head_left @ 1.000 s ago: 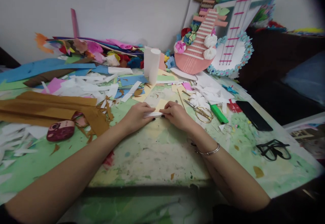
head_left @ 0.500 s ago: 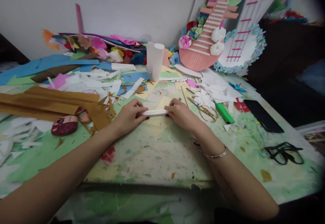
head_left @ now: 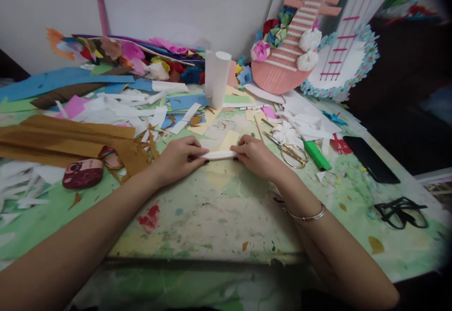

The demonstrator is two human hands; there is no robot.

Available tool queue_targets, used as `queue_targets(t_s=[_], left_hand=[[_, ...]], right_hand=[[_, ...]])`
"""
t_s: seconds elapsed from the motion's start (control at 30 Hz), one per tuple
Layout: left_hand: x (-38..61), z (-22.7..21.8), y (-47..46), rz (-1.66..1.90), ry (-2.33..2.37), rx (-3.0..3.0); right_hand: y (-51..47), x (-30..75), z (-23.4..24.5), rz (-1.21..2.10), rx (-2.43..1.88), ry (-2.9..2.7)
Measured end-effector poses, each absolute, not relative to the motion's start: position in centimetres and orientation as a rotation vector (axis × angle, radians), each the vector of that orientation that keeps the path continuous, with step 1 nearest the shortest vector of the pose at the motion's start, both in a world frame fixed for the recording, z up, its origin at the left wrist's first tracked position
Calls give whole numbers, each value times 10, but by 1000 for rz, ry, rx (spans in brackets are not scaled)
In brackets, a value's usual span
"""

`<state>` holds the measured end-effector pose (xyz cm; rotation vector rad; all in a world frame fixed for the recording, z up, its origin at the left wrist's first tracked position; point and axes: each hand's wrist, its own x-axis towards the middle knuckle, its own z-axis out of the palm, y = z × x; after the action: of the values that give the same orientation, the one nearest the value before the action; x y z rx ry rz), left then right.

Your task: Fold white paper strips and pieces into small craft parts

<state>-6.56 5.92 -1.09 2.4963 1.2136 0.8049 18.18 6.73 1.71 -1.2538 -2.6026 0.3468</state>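
A narrow folded strip of white paper (head_left: 219, 155) lies flat on the paint-stained green table (head_left: 219, 212). My left hand (head_left: 178, 157) pinches its left end with curled fingers. My right hand (head_left: 256, 155) pinches its right end, a silver bangle (head_left: 306, 216) on that wrist. Both hands press the strip against the table. A pale yellow paper piece (head_left: 229, 139) lies just behind the strip.
Gold-handled scissors (head_left: 291, 152) and a green cutter (head_left: 317, 154) lie right of my right hand. A white paper roll (head_left: 217, 78) stands behind. Brown paper sheets (head_left: 67, 139) and a maroon case (head_left: 83, 173) lie left. Paper guitars (head_left: 293, 52), a black phone (head_left: 370, 165) and glasses (head_left: 400, 211) sit right.
My hands have slid apart along the strip, from nearly touching to holding its two ends. The view has shifted slightly.
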Motion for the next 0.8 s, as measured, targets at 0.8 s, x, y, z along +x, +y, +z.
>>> queue_targets(t_s=[0.8], left_hand=[[-42, -20, 60, 858, 1157, 2464]], right_hand=[[60, 183, 12, -6, -1256, -2710]])
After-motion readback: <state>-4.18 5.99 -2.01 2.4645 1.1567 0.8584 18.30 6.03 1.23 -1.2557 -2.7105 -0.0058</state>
